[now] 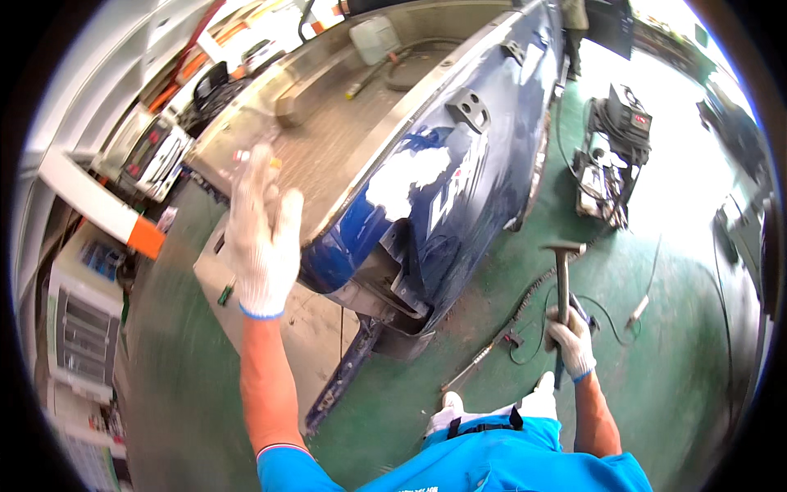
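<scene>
My left hand [264, 238], in a white knit glove, is raised beside the rear corner of a blue pickup bed [336, 254]. Its fingers point upward with the thumb apart; motion blurs the fingertips, where a small red-and-white spot shows that I cannot make out. My right hand [571, 340], gloved too, is wrapped round the handle of a hammer [563, 283], held upright over the floor with its head at the top. A dark piece [584, 310] shows just behind that hand; whether it is held I cannot tell. White patches [410, 176] mark the blue side panel.
A welding machine [630, 115] stands on a cart at the right. Hoses and cables [516, 316] lie across the green floor [492, 353]. A loose blue strip [344, 377] slants below the bed corner. The bed holds a white container [375, 39]. A person [576, 33] stands far off.
</scene>
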Tool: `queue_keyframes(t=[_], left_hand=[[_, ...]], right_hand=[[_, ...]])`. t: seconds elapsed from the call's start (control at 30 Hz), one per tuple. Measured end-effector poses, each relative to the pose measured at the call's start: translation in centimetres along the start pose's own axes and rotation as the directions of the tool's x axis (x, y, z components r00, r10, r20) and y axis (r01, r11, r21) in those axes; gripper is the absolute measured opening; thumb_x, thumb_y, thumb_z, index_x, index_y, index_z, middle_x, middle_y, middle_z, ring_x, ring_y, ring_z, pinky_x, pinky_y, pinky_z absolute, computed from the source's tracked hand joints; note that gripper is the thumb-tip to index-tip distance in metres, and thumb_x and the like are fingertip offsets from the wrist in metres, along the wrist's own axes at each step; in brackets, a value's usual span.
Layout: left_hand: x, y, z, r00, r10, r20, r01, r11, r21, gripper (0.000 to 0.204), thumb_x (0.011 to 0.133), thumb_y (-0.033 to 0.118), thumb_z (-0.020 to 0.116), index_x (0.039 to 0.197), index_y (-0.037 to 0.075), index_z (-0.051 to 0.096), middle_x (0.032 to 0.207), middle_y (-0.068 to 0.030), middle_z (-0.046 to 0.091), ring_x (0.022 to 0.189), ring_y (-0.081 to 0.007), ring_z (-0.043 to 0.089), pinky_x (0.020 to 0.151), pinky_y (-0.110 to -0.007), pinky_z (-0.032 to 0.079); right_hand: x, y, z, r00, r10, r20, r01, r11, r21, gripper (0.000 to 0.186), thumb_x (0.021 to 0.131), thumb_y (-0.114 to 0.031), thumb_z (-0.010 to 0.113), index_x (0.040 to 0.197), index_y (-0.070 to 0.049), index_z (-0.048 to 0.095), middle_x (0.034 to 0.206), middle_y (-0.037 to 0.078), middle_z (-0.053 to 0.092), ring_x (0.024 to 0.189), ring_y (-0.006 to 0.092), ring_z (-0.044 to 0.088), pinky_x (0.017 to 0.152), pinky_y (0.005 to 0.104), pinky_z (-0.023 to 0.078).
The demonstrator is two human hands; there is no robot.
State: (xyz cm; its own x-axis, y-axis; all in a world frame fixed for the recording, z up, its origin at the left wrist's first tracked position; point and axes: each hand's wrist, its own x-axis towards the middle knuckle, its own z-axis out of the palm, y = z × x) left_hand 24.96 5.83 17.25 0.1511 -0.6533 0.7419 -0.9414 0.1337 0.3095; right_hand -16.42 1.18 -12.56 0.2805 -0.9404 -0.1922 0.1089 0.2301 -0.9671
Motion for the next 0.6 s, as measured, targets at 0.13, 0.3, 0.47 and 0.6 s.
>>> queue_keyframes(t=[0.13, 0.3, 0.47, 0.6], left_hand=[[6.9, -3.5, 3.5, 0.988, 0.126, 0.085, -0.127, 0.992, 0.008, 0.055, 0.101, 0.018, 0.064, 0.153, 0.006, 0.049, 0.149, -0.0183, 0.058, 0.126, -0.0303, 0.064, 0.103, -0.037, 0.055], [14.3, -3.6, 8.7, 0.971, 0.200, 0.130, -0.225, 0.949, 0.221, 0.052, 0.098, 0.023, 0.059, 0.148, 0.010, 0.050, 0.148, -0.0191, 0.057, 0.130, -0.0382, 0.061, 0.109, -0.049, 0.050], [13.5, -2.3, 13.2, 0.972, 0.199, 0.123, -0.217, 0.965, 0.151, 0.057, 0.098, 0.028, 0.058, 0.150, 0.007, 0.049, 0.149, -0.0226, 0.055, 0.132, -0.0396, 0.060, 0.110, -0.050, 0.049], [13.0, -5.1, 14.4, 0.949, 0.277, 0.150, -0.306, 0.925, 0.226, 0.058, 0.100, 0.026, 0.062, 0.151, 0.007, 0.044, 0.146, -0.0236, 0.057, 0.121, -0.0410, 0.067, 0.100, -0.050, 0.057]], right_hand=[[-1.0, -4.4, 9.1, 0.979, -0.183, -0.093, 0.185, 0.983, 0.011, 0.019, 0.107, -0.013, 0.055, 0.122, -0.002, 0.060, 0.075, 0.002, 0.058, 0.058, 0.0094, 0.053, 0.054, 0.0252, 0.044], [-1.8, -9.2, 16.4, 0.975, -0.196, -0.103, 0.200, 0.979, 0.034, 0.026, 0.105, -0.016, 0.061, 0.128, -0.004, 0.062, 0.081, -0.004, 0.056, 0.065, 0.0044, 0.051, 0.058, 0.0238, 0.044], [1.2, -10.3, 20.0, 0.946, -0.288, -0.145, 0.296, 0.955, 0.034, 0.026, 0.105, -0.015, 0.061, 0.126, 0.000, 0.062, 0.083, -0.001, 0.060, 0.070, 0.0073, 0.055, 0.065, 0.0267, 0.048], [3.5, -10.7, 21.9, 0.901, -0.406, -0.153, 0.387, 0.912, -0.137, 0.028, 0.100, -0.020, 0.068, 0.122, -0.003, 0.063, 0.079, 0.006, 0.064, 0.073, 0.0138, 0.063, 0.071, 0.0326, 0.053]])
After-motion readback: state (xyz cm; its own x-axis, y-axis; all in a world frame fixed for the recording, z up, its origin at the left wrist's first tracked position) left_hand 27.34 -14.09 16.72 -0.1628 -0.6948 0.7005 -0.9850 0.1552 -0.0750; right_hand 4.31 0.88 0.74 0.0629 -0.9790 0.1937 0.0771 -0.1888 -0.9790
